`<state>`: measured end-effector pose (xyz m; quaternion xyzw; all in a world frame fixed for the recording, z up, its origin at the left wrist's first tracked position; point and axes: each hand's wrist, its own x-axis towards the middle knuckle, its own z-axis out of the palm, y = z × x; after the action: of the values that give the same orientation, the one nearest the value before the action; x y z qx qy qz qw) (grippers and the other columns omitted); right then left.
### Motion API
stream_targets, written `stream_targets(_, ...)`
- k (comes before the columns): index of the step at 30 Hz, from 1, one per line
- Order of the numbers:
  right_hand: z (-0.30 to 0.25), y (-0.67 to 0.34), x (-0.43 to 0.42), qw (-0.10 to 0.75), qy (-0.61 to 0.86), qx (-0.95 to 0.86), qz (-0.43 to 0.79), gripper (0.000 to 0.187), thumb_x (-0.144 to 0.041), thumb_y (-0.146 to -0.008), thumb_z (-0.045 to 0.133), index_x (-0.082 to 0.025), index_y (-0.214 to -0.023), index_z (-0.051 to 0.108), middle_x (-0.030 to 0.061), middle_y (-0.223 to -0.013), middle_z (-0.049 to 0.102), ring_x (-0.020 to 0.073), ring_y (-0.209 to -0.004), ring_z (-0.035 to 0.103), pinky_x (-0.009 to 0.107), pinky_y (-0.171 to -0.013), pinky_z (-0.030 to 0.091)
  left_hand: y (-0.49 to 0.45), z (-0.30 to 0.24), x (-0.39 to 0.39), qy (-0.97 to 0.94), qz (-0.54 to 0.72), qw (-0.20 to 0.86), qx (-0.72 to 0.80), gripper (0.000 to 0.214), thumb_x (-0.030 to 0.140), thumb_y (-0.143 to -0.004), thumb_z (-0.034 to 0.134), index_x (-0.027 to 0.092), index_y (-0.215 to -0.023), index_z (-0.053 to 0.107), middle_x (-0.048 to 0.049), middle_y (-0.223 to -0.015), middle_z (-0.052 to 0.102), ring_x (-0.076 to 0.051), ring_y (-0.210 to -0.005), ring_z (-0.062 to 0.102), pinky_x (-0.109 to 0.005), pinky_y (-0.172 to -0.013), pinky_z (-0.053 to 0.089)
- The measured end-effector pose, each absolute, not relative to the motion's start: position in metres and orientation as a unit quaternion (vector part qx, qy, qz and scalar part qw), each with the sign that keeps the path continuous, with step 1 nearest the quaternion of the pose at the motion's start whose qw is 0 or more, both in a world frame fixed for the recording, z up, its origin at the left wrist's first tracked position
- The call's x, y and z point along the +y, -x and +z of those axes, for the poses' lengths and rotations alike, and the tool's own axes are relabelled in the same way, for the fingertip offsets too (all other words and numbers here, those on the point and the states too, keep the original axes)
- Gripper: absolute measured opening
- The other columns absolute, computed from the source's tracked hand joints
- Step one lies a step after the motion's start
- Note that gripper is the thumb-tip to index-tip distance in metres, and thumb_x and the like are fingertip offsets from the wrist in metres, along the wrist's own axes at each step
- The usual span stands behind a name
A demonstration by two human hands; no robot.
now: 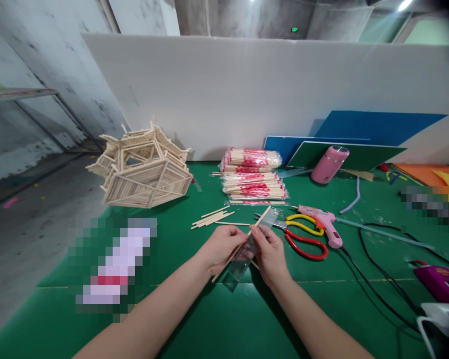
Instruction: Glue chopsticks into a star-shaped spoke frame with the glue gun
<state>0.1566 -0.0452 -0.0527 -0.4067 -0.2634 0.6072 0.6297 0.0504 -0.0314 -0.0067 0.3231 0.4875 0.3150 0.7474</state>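
The stick (pixel 262 217) was pinched between thumb and fingers of both the left hand (pixel 224 247) and the right hand (pixel 272 252), with a clear plastic strip (pixel 237 269) held alongside. Its long axis was slanted, the right end pointed toward the worktop's (pixel 217 329) far edge, the left end toward the near edge. Scissors (pixel 285 228) were laid nearest the right hand; loose sticks (pixel 211 219) were scattered beyond the left.

The right hand (pixel 272 254) hides part of the wooden stick (pixel 264 216). One pale object (pixel 123 257) at left is blurred into squares; I cannot say surely what it is. The orange sheet (pixel 415 172) is cut by the right edge.
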Motion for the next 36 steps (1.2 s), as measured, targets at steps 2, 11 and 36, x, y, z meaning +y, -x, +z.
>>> stream_targets(2, -0.0523, -0.1568, -0.0452, 0.635, 0.408, -0.256, 0.604, 0.021, -0.033, -0.063, 0.066, -0.017, -0.072, 0.056, -0.0070, -0.054, 0.044, 0.0053, -0.045, 0.036, 0.018, -0.042, 0.030, -0.0523, -0.0064, -0.0307, -0.333, 0.315, 0.740, 0.493, 0.027, 0.030, -0.060, 0.067, 0.015, -0.060, 0.045, 0.0004, -0.049, 0.058, -0.011, -0.044, 0.057, -0.022, -0.046, 0.043)
stream_targets(11, -0.0543, -0.1567, -0.0458, 0.647, 0.422, -0.273, 0.573, 0.020, -0.034, -0.065, 0.064, -0.017, -0.072, 0.056, -0.0066, -0.054, 0.045, 0.0054, -0.045, 0.035, 0.018, -0.042, 0.027, -0.0569, -0.0030, -0.0298, -0.359, 0.299, 0.722, 0.511, 0.025, 0.031, -0.060, 0.066, 0.014, -0.060, 0.047, 0.0001, -0.050, 0.058, -0.010, -0.043, 0.056, -0.022, -0.046, 0.042)
stream_targets(36, -0.0547, -0.1603, -0.0461, 0.628, 0.447, -0.306, 0.559, 0.027, -0.035, -0.065, 0.063, -0.018, -0.086, 0.064, -0.0015, -0.068, 0.058, 0.0078, -0.049, 0.044, 0.020, -0.043, 0.033, -0.0533, -0.0030, -0.0359, -0.365, 0.355, 0.725, 0.464, 0.028, 0.032, -0.057, 0.068, 0.015, -0.059, 0.045, 0.0031, -0.052, 0.055, -0.010, -0.046, 0.057, -0.020, -0.049, 0.041)
